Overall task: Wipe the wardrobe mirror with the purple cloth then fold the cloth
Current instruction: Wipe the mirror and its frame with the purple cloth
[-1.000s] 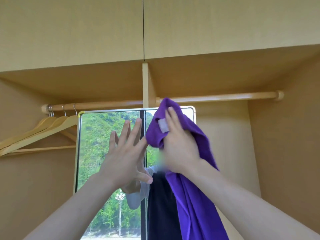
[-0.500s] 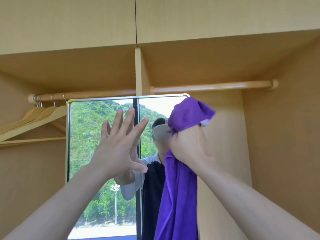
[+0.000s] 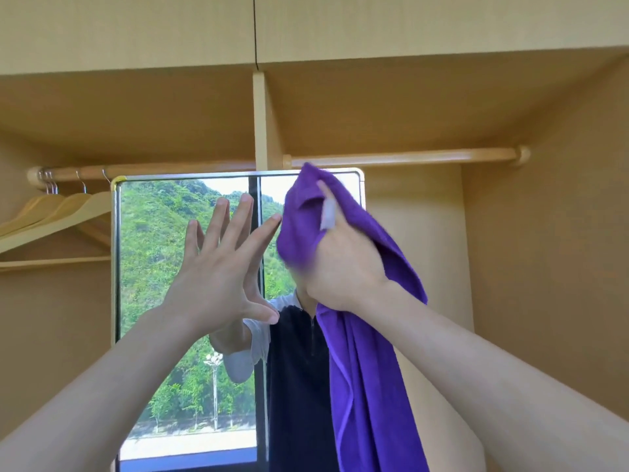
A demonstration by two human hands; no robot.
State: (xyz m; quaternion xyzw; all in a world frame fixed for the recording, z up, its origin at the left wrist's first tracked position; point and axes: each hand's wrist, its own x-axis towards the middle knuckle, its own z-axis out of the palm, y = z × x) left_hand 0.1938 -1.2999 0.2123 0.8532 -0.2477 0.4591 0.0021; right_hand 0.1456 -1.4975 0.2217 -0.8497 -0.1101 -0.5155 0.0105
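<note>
1. The right hand (image 3: 343, 264) grips the bunched purple microfibre cloth (image 3: 360, 352) against the top right corner of the metal-framed rectangular wardrobe mirror (image 3: 160, 267). The left hand (image 3: 218, 277) is flat on the glass with fingers spread, grasping nothing.
2. Risk: that bare palm probably leaves prints on the glass, so that patch may need rewiping.
3. Risk: the long tail hangs loose, so it could slip free or drag.
4. Hard to tell: the right hand is motion-blurred and the cloth hides that corner. The mirror's bottom is cut off.
</note>
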